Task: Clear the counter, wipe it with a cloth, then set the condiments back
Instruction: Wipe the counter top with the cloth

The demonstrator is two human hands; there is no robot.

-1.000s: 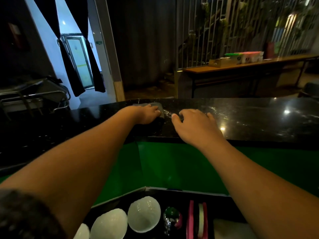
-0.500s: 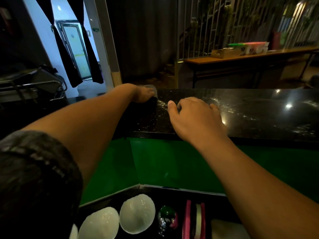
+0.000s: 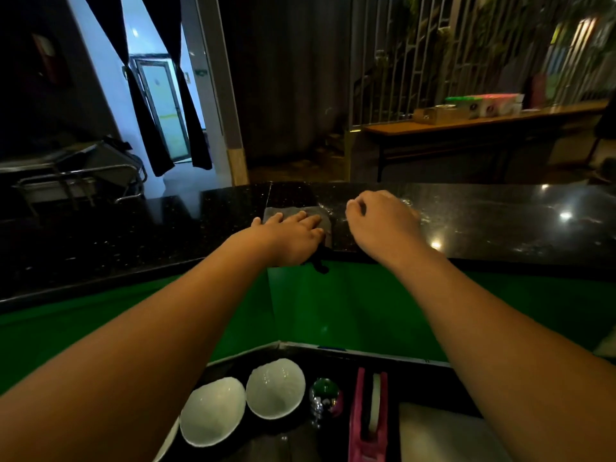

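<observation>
Under the left hand [image 3: 290, 238] fingers: grey cloth [image 3: 328, 225], flat on the black counter [image 3: 500, 225]. Wipe step underway, I'd say. Left fingers straight, pressing the cloth. Right hand [image 3: 383, 225] just beside, fingers curled, nothing visible held. Next: slide the cloth with steady pressure across the counter.
</observation>
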